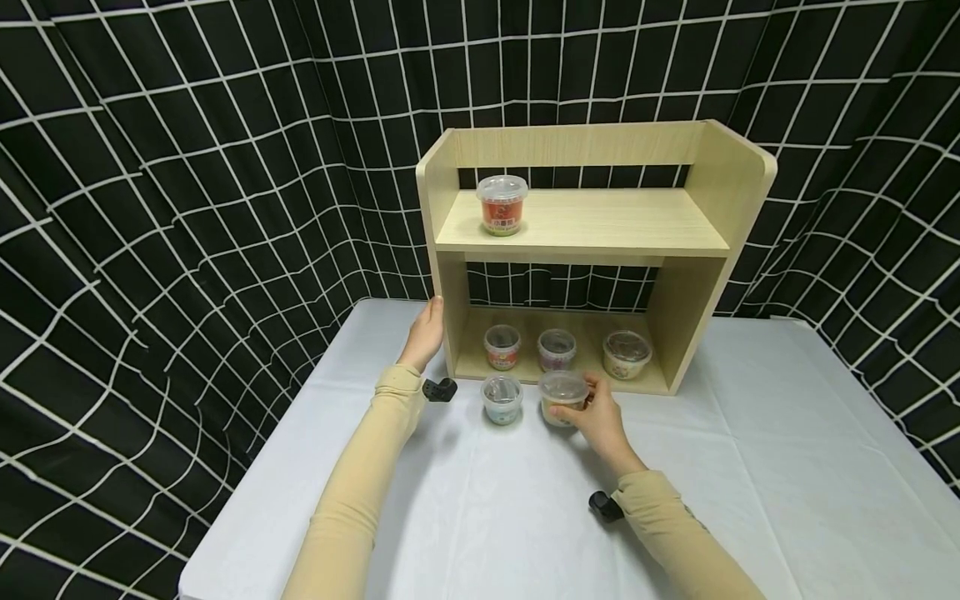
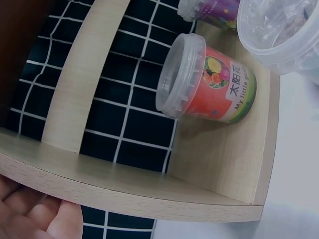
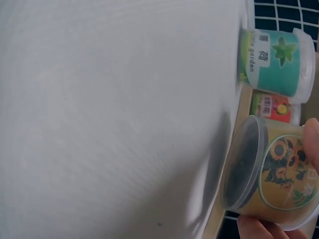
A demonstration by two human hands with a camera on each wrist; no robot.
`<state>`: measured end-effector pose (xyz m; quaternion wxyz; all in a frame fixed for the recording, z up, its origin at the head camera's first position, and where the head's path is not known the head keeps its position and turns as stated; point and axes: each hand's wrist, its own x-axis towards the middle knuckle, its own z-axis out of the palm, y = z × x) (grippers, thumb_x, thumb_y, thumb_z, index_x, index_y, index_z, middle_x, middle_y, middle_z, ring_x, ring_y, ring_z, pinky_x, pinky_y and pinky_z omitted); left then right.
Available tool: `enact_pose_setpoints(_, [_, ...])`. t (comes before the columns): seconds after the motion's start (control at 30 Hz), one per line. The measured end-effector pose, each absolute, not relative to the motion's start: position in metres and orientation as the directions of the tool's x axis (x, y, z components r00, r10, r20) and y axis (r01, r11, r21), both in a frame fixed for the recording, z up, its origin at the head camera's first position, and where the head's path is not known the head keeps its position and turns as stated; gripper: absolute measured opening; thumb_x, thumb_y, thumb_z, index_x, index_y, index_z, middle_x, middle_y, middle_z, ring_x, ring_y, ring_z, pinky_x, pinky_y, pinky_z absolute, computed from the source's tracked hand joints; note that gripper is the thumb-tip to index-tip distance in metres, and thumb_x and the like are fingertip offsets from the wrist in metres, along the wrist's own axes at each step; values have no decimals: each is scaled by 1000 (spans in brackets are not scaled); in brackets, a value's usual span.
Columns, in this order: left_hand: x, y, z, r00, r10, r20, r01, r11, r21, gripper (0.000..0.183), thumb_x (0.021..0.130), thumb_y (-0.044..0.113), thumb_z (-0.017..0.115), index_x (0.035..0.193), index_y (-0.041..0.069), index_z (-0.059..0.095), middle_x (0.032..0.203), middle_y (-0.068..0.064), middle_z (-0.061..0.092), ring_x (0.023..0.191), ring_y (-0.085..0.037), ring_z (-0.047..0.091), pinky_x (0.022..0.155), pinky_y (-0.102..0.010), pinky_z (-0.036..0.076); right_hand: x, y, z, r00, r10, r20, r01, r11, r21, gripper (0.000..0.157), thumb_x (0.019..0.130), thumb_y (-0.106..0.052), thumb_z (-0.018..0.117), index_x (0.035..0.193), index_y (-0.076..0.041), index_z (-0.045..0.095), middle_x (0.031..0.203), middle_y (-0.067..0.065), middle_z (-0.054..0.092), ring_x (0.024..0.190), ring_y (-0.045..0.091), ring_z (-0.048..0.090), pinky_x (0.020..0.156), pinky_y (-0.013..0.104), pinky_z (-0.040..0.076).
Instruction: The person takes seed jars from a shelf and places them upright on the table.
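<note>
My right hand (image 1: pixel 603 421) grips a clear-lidded tub with a sunflower label (image 3: pixel 289 172), thumb on one side and fingers on the other. In the head view this tub (image 1: pixel 555 411) is in front of the shelf's lower board. Beside it on the tablecloth stands a teal-labelled tub (image 1: pixel 501 402). My left hand (image 1: pixel 424 335) rests against the outer left side of the wooden shelf (image 1: pixel 585 143); in the left wrist view its fingers (image 2: pixel 62 219) lie along the panel. The red tub (image 2: pixel 219 84) stands inside, near that panel.
On the lower board are a purple-labelled tub (image 1: pixel 557 350) and a wider pale tub (image 1: pixel 626 355). A red-labelled tub (image 1: pixel 502 208) stands on the upper board at left. White cloth covers the table (image 1: pixel 795 433); a black gridded curtain (image 1: pixel 225 167) hangs behind.
</note>
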<state>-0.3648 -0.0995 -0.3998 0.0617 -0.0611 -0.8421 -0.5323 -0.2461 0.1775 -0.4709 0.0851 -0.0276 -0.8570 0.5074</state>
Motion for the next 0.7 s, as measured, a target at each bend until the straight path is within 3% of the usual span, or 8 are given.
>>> enact_pose_setpoints(0.27, [-364,-100,-400,-982,53,183,188,422,887,64,100,48,17,146,4,25,148,-14,27,135,-28,22,111,-37,17,-246,176,-474,-988,124,93,-23,474,-880,88,72,-23,81,135,6,27,128,33,42,117,42,44,96,47,41])
enact_pose_setpoints(0.7, [-365,-101,-402,-982,55,180,186,415,891,65,100,49,17,146,4,24,149,-13,26,136,-27,21,111,-36,16,-245,175,-476,-985,112,134,-59,507,-860,86,71,-15,82,134,6,27,128,34,41,118,44,43,97,48,39])
